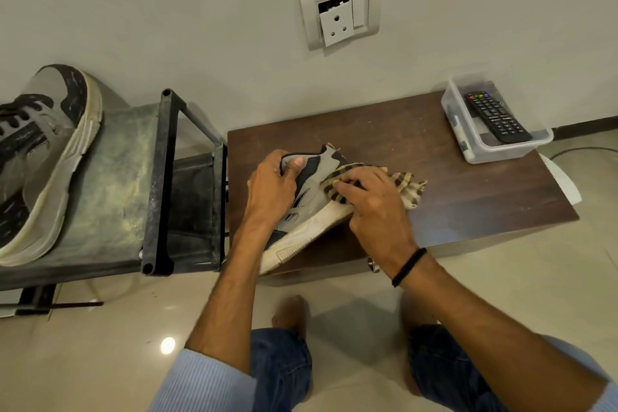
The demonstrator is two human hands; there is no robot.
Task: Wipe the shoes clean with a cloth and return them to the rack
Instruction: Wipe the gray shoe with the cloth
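A grey, navy and white sneaker (309, 211) lies on its side on the low brown table (468, 197). My left hand (272, 187) grips it at the collar, thumb inside the opening. My right hand (371, 204) presses a striped brown and cream cloth (409, 189) against the shoe's upper near the toe; part of the cloth sticks out to the right of my fingers. A second matching sneaker (40, 157) rests on the top shelf of the dark metal shoe rack (160, 177) at the left.
A clear plastic box (468, 144) holding a black remote (496, 117) sits on the table's far right corner. A wall socket (341, 10) is on the wall behind. My knees and bare feet are on the tiled floor below the table.
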